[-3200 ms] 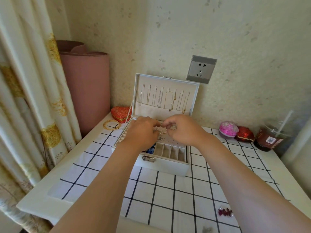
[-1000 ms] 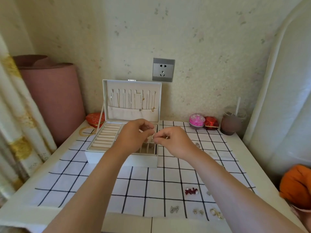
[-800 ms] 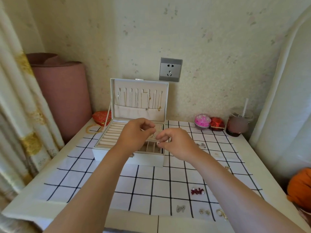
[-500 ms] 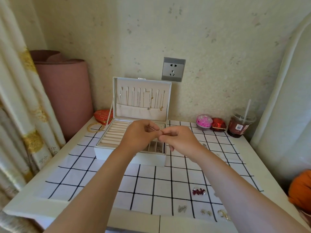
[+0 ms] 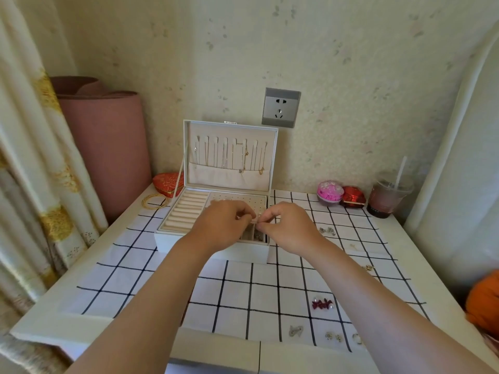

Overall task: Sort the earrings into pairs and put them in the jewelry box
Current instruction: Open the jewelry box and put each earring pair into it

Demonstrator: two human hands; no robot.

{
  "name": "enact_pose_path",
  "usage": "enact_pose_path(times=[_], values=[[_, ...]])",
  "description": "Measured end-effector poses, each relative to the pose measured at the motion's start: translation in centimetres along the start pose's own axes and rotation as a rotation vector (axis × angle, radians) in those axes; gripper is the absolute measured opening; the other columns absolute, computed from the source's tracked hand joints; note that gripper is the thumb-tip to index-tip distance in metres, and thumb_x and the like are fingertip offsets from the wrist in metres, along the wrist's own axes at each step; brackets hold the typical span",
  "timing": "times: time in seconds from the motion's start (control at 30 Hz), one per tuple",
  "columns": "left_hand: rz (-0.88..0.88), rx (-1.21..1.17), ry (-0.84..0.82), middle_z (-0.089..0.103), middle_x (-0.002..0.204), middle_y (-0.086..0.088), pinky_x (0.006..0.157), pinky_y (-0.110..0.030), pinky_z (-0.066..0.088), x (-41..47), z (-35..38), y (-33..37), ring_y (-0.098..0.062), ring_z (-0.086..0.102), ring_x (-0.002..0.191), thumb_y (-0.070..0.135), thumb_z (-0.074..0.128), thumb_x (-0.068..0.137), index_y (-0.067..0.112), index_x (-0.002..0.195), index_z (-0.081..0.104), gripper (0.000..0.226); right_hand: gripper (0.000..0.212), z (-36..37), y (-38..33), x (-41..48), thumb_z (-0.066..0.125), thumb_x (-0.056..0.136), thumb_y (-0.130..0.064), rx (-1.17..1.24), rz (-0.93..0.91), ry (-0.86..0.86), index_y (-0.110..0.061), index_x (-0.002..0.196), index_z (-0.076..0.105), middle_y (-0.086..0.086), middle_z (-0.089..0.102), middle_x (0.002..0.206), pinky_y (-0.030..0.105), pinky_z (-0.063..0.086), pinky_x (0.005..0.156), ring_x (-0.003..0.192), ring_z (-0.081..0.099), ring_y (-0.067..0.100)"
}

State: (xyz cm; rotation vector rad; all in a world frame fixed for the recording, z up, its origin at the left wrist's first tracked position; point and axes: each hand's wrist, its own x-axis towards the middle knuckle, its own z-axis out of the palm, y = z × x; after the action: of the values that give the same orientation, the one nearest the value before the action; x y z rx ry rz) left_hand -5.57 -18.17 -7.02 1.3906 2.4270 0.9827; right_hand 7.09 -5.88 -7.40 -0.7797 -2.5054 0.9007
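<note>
The white jewelry box (image 5: pixel 172 240) stands open at the back of the checked cloth, necklaces hanging in its lid. My left hand (image 5: pixel 225 225) and my right hand (image 5: pixel 287 226) meet over its front right compartments, fingertips pinched together on a tiny earring (image 5: pixel 255 222) that is mostly hidden. Loose earrings lie on the cloth: a dark red bow pair (image 5: pixel 321 304), a silver one (image 5: pixel 295 330), small studs (image 5: pixel 332 336), a gold hoop (image 5: pixel 357 338), a silver pair (image 5: pixel 327 230) and a gold piece (image 5: pixel 368 267).
Behind the box are a red heart-shaped case (image 5: pixel 164 182) and gold bangles (image 5: pixel 154 201). At the back right stand a pink round case (image 5: pixel 330 193), a red case (image 5: pixel 353 199) and a lidded drink cup with a straw (image 5: pixel 387 195). A pink rolled mat (image 5: pixel 108 147) leans left.
The view has swung right and back, and my hands have drawn back from deep in the box to its front right part. They stay pinched together on something small.
</note>
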Motion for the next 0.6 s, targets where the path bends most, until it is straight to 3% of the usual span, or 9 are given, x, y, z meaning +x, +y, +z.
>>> enact_pose_path(times=[0.07,0.17,0.37,0.43,0.6], values=[[0.075,0.149,-0.006,0.064,0.106,0.012,0.092,-0.034,0.046,-0.1,0.1,-0.7,-0.012,0.049,0.105,0.031,0.058,0.092,0.035,0.110,0.071,0.023,0.006,0.1,0.0,0.0,0.071,0.087,-0.034,-0.163,-0.046,0.012,-0.035,0.081,0.073,-0.016,0.058,0.094,0.027,0.043,0.071,0.089,0.057,0.007],[0.128,0.246,-0.044,0.058,0.113,0.010,0.096,-0.034,0.040,-0.4,0.1,-0.9,-0.014,0.042,0.109,0.036,0.060,0.088,0.035,0.118,0.068,0.031,0.010,0.2,0.3,0.0,0.066,0.091,-0.036,-0.273,-0.094,-0.019,-0.034,0.092,0.076,-0.013,0.050,0.096,0.026,0.038,0.063,0.084,0.055,0.009],[0.142,0.260,-0.001,0.060,0.116,0.008,0.097,-0.038,0.041,0.1,0.3,0.7,-0.015,0.046,0.113,0.044,0.055,0.088,0.035,0.115,0.069,0.031,0.013,-1.2,1.4,0.1,0.064,0.091,-0.033,-0.143,-0.063,0.015,-0.035,0.095,0.076,-0.018,0.062,0.099,0.033,0.051,0.086,0.098,0.059,0.007],[0.158,0.239,0.036,0.061,0.112,0.010,0.093,-0.033,0.040,0.4,0.9,2.0,-0.012,0.047,0.112,0.044,0.054,0.090,0.035,0.115,0.068,0.030,0.012,-2.2,2.4,0.3,0.064,0.091,-0.033,-0.105,-0.035,0.025,-0.036,0.094,0.075,-0.021,0.066,0.097,0.035,0.052,0.090,0.099,0.062,0.006],[0.234,0.187,0.042,0.062,0.108,0.008,0.090,-0.030,0.044,1.5,3.9,5.4,-0.012,0.051,0.108,0.036,0.055,0.093,0.030,0.116,0.068,0.027,0.016,-5.7,6.2,0.1,0.061,0.094,-0.027,-0.097,0.058,0.080,-0.036,0.102,0.072,-0.018,0.068,0.105,0.037,0.055,0.088,0.095,0.065,0.008]])
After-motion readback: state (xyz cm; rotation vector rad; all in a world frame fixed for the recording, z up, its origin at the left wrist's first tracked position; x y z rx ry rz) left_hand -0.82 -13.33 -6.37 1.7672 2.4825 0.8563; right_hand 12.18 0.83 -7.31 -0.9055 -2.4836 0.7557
